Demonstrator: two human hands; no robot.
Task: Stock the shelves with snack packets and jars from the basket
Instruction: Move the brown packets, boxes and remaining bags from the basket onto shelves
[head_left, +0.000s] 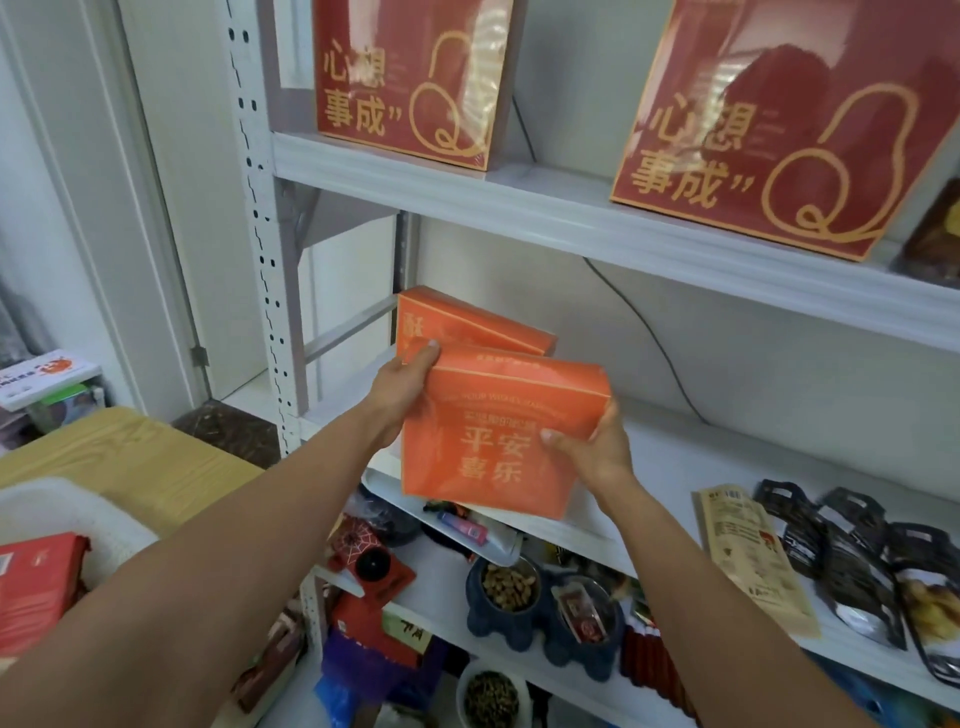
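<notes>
Left hand: The left hand (410, 379) grips the upper left corner of an orange box (498, 436). Its thumb lies over the front face and its fingers are hidden behind.

Right hand: The right hand (592, 447) clasps the same box at its right edge, thumb pressed on the printed front, fingers curled round the side.

Orange box: Held between both hands, it stands upright with a slight lean, gold lettering facing the camera, over the front lip of the middle shelf (701, 457). Whether its base touches the shelf cannot be told.

Behind the left hand: A second orange box (467, 322) sits on the middle shelf, tilted and partly covered by the held one.

Right of the right hand: A kraft-paper packet (753, 561) and a row of dark packets (841, 561) lie on the same shelf, well apart from the hand.

Above both hands: The upper shelf (571, 218) carries two red boxes (410, 78) with gold lettering.

Below both hands: The lower shelf (447, 577) holds dark bowls (509, 597) amid assorted small goods.

Beside the left forearm: A white basket (62, 514) rests on a wooden table (119, 457), with a red packet (36, 587) inside it.
</notes>
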